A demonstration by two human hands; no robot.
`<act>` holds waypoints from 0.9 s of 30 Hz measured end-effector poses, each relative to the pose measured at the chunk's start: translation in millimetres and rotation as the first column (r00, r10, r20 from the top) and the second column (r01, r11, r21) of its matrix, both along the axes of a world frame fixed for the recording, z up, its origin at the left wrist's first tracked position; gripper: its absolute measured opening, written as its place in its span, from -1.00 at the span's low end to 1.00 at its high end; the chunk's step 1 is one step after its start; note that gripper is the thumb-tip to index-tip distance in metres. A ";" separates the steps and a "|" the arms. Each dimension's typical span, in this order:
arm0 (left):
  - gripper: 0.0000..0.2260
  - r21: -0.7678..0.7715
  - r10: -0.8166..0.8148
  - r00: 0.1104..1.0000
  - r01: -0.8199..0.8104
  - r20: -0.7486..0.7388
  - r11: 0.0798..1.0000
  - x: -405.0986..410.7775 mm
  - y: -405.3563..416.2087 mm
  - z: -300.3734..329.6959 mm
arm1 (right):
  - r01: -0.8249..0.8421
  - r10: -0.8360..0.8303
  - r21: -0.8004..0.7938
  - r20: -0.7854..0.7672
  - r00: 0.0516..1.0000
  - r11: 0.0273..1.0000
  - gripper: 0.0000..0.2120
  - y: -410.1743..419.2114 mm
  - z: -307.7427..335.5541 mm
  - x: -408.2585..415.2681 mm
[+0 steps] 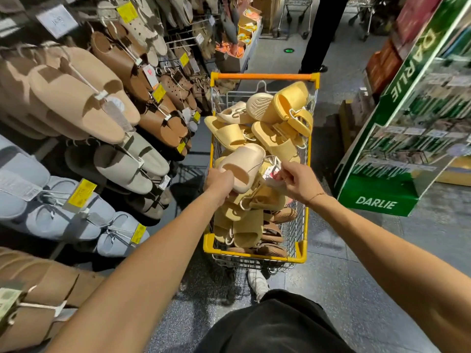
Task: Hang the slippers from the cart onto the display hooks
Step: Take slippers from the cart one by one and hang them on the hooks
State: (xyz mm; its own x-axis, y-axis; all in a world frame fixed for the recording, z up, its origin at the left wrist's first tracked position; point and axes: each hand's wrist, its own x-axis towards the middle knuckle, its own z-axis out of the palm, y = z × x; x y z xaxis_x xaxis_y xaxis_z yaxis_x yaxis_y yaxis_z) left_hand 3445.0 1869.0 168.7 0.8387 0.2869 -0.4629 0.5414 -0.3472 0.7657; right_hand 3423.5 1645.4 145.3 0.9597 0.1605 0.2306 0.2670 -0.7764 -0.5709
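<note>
A yellow-framed wire cart [258, 258] stands in the aisle ahead of me, heaped with several yellow, cream and brown slippers [277, 138]. My left hand [218, 182] grips a pale beige slipper [243, 165] just above the heap, its opening facing me. My right hand [297, 180] pinches the white and red tag [274, 175] tied to that slipper by a thin string. On my left, the display wall [107, 105] carries rows of beige, brown, grey and blue slippers hung on hooks with yellow price tags.
A green DARLIE display stand [397, 149] rises right of the cart. A person's dark trouser legs [321, 34] stand beyond the cart's orange handle [263, 76]. More carts are parked at the far end. My shoe [258, 282] is behind the cart.
</note>
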 end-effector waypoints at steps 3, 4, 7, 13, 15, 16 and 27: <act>-0.58 0.023 -0.019 1.000 0.019 -0.001 1.000 2.3 -3.1 -2.9 | -0.013 0.014 -0.052 0.025 1.000 0.999 -0.65 1.3 2.8 -2.9; -0.57 0.037 -0.036 0.999 0.036 -0.001 0.999 1.7 -5.0 -2.4 | -0.022 0.025 -0.072 0.030 0.999 0.997 -0.68 2.5 2.2 -4.0; -0.54 0.083 -0.101 0.995 0.100 0.004 0.991 0.9 -9.0 -1.4 | -0.030 0.040 -0.140 0.067 0.997 0.990 -0.72 8.1 -2.0 -3.5; -0.49 0.168 -0.162 0.987 0.160 -0.004 0.973 1.2 -16.1 -5.9 | -0.020 0.042 -0.173 0.123 0.991 0.985 -0.81 14.0 -7.0 0.7; -0.48 0.195 -0.183 0.983 0.182 -0.014 0.964 2.3 -13.7 -8.1 | -0.041 0.069 -0.175 0.156 0.985 0.984 -0.84 19.1 -6.8 -1.4; -0.48 0.220 -0.199 0.980 0.197 -0.014 0.955 2.4 -11.5 -8.1 | -0.060 0.091 -0.173 0.178 0.980 0.983 -0.84 21.8 -4.9 -2.9; -0.44 0.232 -0.049 0.997 0.063 -0.065 0.971 16.0 -1.4 -11.3 | -0.370 0.392 -0.132 0.263 0.881 0.920 -0.79 72.4 -0.4 -32.5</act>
